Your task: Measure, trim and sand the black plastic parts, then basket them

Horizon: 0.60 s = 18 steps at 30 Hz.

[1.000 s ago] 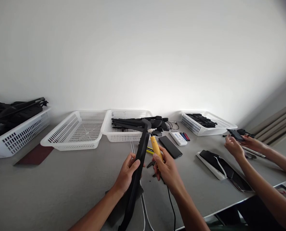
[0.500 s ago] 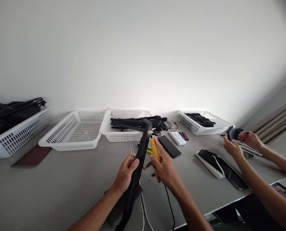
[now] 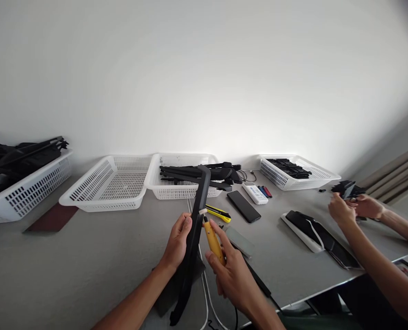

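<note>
My left hand (image 3: pixel 177 240) grips a long black plastic part (image 3: pixel 192 243) around its middle, the part slanting up with its bent top end near the middle basket. Held in my right hand (image 3: pixel 226 263) is a yellow pen-like tool (image 3: pixel 213 240) with a black cord. The tool's pale tip is against or very close to the right edge of the black part, a little above my left hand. A yellow utility knife (image 3: pixel 218 213) lies on the table just beyond the tool.
White baskets (image 3: pixel 102 205) line the wall; the middle one (image 3: pixel 169 194) holds black parts. A phone (image 3: pixel 244 206), a white box (image 3: pixel 255 194) and a black-and-white item (image 3: pixel 318 236) lie to the right. Another person's hands (image 3: pixel 341 210) hold dark pieces at far right.
The yellow tool has moved down along the black part, with my right hand lower. The utility knife and a grey-green strip now show more. The other person's hands have come closer together.
</note>
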Each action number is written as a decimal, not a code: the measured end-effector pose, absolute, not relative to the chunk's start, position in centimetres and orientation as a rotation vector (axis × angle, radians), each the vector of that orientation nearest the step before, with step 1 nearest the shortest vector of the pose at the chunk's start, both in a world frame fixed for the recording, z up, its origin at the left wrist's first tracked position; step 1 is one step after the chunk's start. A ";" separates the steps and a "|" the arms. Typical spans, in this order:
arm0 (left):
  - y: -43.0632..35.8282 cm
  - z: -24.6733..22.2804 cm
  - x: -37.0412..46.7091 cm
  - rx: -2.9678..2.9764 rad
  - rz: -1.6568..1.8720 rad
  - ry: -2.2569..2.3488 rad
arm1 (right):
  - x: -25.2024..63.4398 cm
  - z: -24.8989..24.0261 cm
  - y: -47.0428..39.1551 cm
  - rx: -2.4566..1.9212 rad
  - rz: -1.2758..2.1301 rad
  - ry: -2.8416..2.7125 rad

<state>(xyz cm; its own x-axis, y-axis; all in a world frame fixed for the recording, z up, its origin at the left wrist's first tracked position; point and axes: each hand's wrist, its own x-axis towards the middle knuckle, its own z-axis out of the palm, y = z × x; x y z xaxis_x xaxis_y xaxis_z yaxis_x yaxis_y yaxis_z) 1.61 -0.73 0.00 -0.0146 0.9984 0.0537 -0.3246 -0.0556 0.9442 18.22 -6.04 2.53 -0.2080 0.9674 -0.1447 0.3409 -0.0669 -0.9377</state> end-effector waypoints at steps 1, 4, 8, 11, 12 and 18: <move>-0.7 -0.1 1.6 0.992 1.412 0.943 | 18.2 2.4 -6.6 -1.437 1.291 -1.600; -0.6 -0.2 1.6 0.994 1.439 0.956 | 18.1 1.3 -8.5 -1.481 1.286 -1.682; -0.5 -0.4 1.4 0.971 1.439 0.982 | 18.7 -2.1 -11.2 -1.547 1.279 -1.777; -0.3 -0.5 1.4 0.862 1.476 0.985 | 19.0 -4.2 -12.7 -1.506 1.487 -1.825; -0.3 -0.5 1.5 0.832 1.498 0.989 | 19.0 -4.4 -12.9 -1.484 1.530 -1.824; -0.5 -0.5 1.7 0.808 1.489 0.975 | 17.6 -0.9 -11.4 -1.432 1.320 -1.726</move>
<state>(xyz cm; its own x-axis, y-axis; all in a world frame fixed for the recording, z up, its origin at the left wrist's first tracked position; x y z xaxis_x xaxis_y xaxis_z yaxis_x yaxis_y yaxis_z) 1.73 -0.47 -0.47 -0.1401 0.9897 -0.0299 -0.4229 -0.0325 0.9056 17.62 -11.36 -0.91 -0.2955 0.9386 -0.1782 0.4176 -0.0409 -0.9077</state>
